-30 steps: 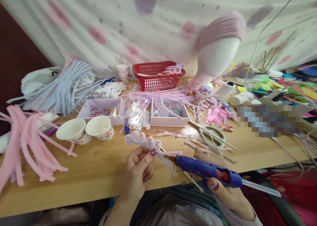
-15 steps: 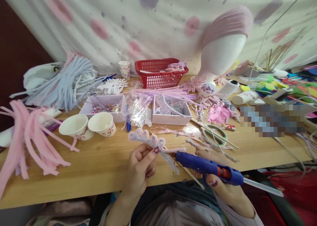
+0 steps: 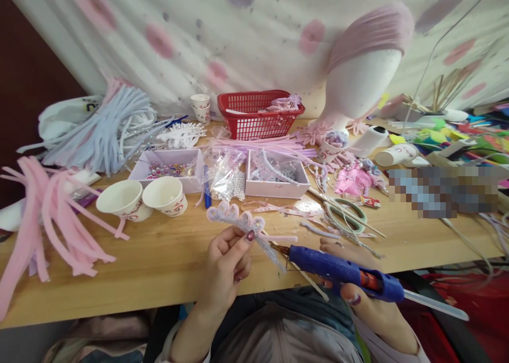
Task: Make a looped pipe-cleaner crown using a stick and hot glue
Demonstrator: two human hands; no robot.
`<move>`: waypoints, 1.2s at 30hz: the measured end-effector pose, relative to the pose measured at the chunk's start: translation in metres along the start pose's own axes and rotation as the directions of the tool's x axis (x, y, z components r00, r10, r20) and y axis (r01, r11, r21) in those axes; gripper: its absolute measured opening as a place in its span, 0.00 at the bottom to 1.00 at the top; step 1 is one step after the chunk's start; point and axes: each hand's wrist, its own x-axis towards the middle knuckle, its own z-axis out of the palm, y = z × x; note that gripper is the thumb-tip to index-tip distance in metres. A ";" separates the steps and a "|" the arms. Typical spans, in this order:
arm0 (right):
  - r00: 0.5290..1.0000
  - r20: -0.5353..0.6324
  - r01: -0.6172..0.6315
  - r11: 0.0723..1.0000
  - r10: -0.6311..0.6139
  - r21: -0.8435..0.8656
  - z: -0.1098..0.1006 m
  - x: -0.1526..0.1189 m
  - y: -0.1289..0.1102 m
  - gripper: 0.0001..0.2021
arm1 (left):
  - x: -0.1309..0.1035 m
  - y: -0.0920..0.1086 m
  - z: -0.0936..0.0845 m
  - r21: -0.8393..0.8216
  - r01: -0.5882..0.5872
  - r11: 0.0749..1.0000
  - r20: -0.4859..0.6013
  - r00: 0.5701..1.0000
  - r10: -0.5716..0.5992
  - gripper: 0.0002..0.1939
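Observation:
Between thumb and fingers, my left hand (image 3: 229, 262) pinches a scalloped strip of pink and pale-blue fuzzy stems (image 3: 234, 218). Its loops curl along the upper edge, and a straight pink end and a pale-blue tail stick out to the right. My right hand (image 3: 360, 288) is wrapped round a blue glue gun (image 3: 330, 266) with a clear glue stick in its back end. The gun's nozzle is close to the pale-blue tail; whether they touch is hard to tell. Part of my right hand's fingers is hidden behind the gun.
Two paper cups (image 3: 165, 196) stand left of my left hand, by loose pink stems (image 3: 63, 219). Lilac boxes (image 3: 278, 188) of beads lie ahead, before a red basket (image 3: 260, 127). Green-handled scissors or rings (image 3: 345, 215) lie ahead right, and a white head form (image 3: 360, 81) stands behind.
My right hand has moved the glue gun slightly right and down, so its nozzle is farther from my left fingers. The left hand keeps its pinch on the strip.

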 end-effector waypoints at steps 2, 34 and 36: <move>1.000 -0.004 -0.012 1.000 0.012 0.009 -0.001 0.000 -0.001 0.31 | 0.000 0.000 0.000 -0.008 -0.003 1.000 0.006 1.000 0.003 0.18; 0.998 0.032 -0.048 0.999 0.047 0.017 -0.005 -0.007 -0.007 0.31 | 0.001 0.003 0.004 -0.023 -0.033 0.999 -0.038 0.999 0.032 0.18; 0.999 0.027 -0.036 0.999 0.035 0.026 -0.005 -0.007 -0.006 0.31 | 0.001 0.003 0.005 -0.019 -0.032 0.999 -0.038 0.999 0.032 0.17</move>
